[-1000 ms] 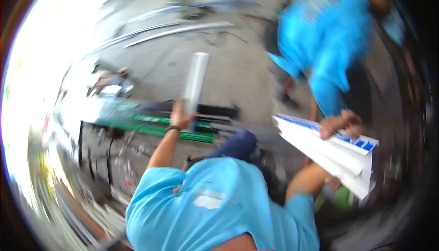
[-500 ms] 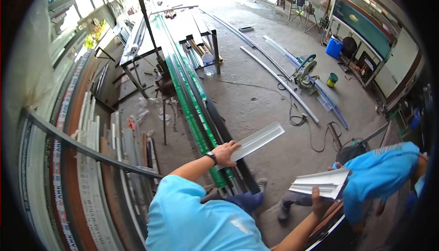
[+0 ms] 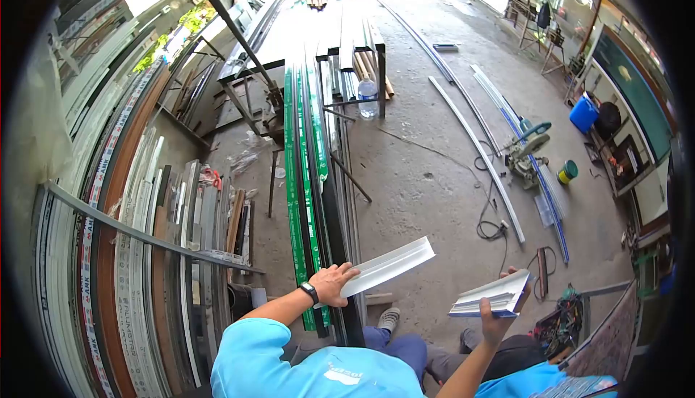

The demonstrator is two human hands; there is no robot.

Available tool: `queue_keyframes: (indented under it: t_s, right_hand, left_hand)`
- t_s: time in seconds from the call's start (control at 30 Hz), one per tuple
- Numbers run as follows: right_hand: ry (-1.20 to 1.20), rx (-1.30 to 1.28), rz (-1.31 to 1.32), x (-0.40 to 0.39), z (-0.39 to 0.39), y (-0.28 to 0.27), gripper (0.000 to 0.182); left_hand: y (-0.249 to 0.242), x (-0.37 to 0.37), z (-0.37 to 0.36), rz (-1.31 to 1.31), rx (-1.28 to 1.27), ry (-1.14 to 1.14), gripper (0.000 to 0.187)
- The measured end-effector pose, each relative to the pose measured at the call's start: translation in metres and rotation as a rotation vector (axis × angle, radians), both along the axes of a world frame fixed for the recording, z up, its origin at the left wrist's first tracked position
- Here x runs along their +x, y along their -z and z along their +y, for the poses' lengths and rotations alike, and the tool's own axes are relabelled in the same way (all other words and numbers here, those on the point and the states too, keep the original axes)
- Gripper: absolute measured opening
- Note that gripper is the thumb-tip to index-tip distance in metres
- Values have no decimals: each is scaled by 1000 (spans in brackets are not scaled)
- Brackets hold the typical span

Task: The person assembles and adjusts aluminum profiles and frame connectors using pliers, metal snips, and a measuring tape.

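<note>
My left hand [image 3: 333, 284], with a dark watch at the wrist, grips the near end of a pale aluminium profile piece [image 3: 394, 264]. That piece slants up to the right, its far end out over the floor. Beneath the hand run long dark and green-wrapped profiles [image 3: 308, 181], reaching back to a metal-legged table. My right hand [image 3: 494, 320] is closed around short, ridged aluminium profile pieces [image 3: 478, 295], thumb on the near side. They sit to the right of the left-hand piece, apart from it.
A co-worker's blue shirt [image 3: 532, 380] shows at lower right. A mitre saw [image 3: 532, 148] stands on the floor beside long profiles [image 3: 481, 159], with a cable nearby. Racked lengths [image 3: 123, 253] fill the left side behind a metal bar [image 3: 145, 237]. A water bottle [image 3: 368, 99] stands by the table.
The view has swung left. My right hand has brought its pieces lower and tilted them. The co-worker at the right has moved down, mostly out of view. Both hands keep their hold.
</note>
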State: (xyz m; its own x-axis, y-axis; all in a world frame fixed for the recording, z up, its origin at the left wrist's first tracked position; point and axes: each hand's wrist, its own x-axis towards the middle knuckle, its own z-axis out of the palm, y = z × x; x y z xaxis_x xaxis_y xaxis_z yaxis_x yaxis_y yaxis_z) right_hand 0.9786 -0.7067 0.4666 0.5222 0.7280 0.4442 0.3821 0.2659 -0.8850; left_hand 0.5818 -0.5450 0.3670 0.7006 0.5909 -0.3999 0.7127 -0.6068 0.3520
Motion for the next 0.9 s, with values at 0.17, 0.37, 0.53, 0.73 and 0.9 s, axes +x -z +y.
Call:
queue_keyframes:
  t_s: [0.17, 0.37, 0.53, 0.73, 0.9]
  right_hand:
    - [-116, 55, -4, 39, 51, -2, 89]
    - [-137, 113, 17, 74, 106, -10, 89]
    - [-103, 21, 81, 132, 143, 32, 95]
    - [-89, -107, -26, 195, 202, 21, 91]
    - [-51, -118, -38, 276, 217, 41, 87]
  left_hand:
    - [12, 4, 24, 37, 80, -134, 96]
    - [19, 7, 35, 46, 81, -160, 97]
    - [22, 15, 49, 48, 82, -189, 97]
    - [20, 33, 58, -38, 36, -269, 89]
    - [25, 38, 59, -91, 19, -260, 93]
